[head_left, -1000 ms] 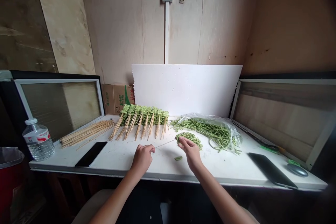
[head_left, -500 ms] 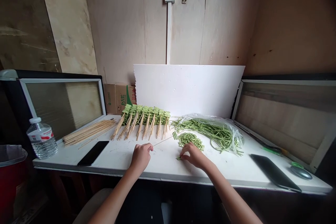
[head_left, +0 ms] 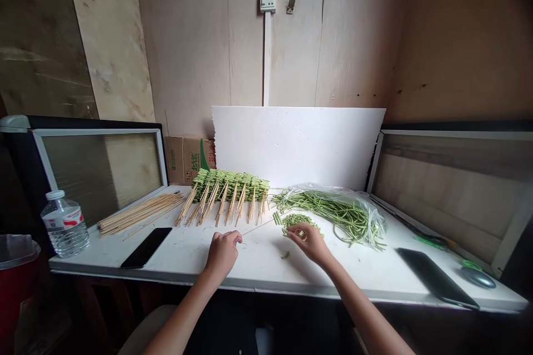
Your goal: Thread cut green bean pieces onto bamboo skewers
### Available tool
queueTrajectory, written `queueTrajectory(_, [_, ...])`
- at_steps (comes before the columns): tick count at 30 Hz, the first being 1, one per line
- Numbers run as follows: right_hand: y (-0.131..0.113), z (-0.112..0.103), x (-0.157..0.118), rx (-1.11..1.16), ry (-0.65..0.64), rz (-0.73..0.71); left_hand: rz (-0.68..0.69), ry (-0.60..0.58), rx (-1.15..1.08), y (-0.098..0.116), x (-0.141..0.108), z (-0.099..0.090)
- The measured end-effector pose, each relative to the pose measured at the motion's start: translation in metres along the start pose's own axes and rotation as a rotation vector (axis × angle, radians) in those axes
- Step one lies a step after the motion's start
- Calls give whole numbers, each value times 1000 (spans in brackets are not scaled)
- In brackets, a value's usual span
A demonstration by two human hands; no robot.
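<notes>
A thin bamboo skewer (head_left: 257, 228) is pinched in my left hand (head_left: 224, 248), slanting up to the right. Near its far end are short green bean pieces (head_left: 277, 218). My right hand (head_left: 308, 241) is at the near-left edge of a heap of cut bean pieces (head_left: 306, 220), thumb and fingertips curled close together. Whatever lies between those fingertips is too small to make out. One loose bean piece (head_left: 285, 255) rests on the table just below that hand. Behind my hands, finished bean skewers (head_left: 233, 182) are stacked with their sticks toward me.
Long green beans (head_left: 333, 208) lie in a clear plastic bag at the back right. Bare skewers (head_left: 139, 213), a phone (head_left: 146, 247) and a water bottle (head_left: 64, 224) are on the left. A dark flat device (head_left: 436, 277) and a mouse (head_left: 478, 277) lie right. A white board (head_left: 297, 147) stands behind.
My right hand has lifted away from the loose bean piece and moved up to the heap, leaving that piece on the table. My left hand keeps the skewer almost still; the view tilts slightly.
</notes>
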State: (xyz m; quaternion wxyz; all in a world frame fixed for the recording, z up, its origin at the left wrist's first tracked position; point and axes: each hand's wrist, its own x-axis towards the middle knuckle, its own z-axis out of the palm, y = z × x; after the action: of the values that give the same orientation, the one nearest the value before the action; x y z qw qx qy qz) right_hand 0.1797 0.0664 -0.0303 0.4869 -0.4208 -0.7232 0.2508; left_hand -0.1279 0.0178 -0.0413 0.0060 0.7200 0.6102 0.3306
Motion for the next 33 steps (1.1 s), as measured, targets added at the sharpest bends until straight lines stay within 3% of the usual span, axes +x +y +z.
queueTrajectory(6, [8,-3,5,502,90,318,11,-18,-10,2,-1,1])
queueTrajectory(11, [2,-2,5,813,81,395,26,-32,-1,2,-3,4])
queueTrajectory(33, [7,-3,5,832,113,402,42,-48,11,1,-3,5])
